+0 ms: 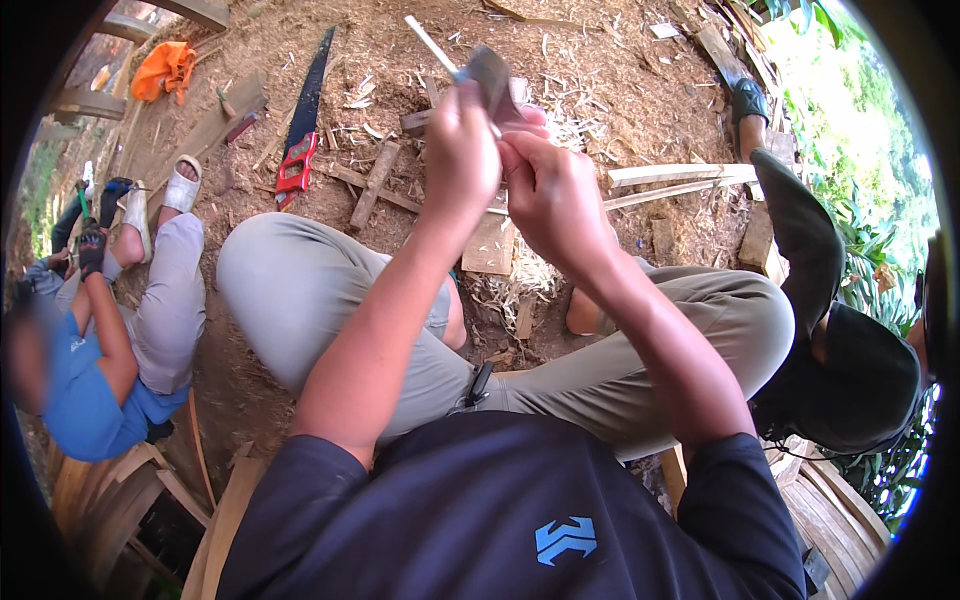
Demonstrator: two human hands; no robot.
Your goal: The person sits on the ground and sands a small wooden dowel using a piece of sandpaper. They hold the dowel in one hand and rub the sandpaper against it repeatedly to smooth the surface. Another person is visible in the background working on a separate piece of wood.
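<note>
My left hand [463, 150] is raised above the wood shavings, closed on a thin pale rod [432, 45] that sticks out past its fingers, up and to the left. The rod is bluish where it meets the hand. A dark, flat, blade-like piece [489, 78] stands against the fingertips; its kind is unclear. Close beside, touching or nearly so, my right hand [555, 185] is closed in a pinch. What it grips is hidden by the fingers. Below the hands, a small board [488, 245] lies between my feet.
A red-handled saw [296, 168] lies on the ground at left, near wood offcuts [375, 185]. Long wooden strips [680, 178] lie at right. An orange cloth [164, 70] is far left. One person in blue [95, 385] sits left; another in dark clothes [845, 370] sits right.
</note>
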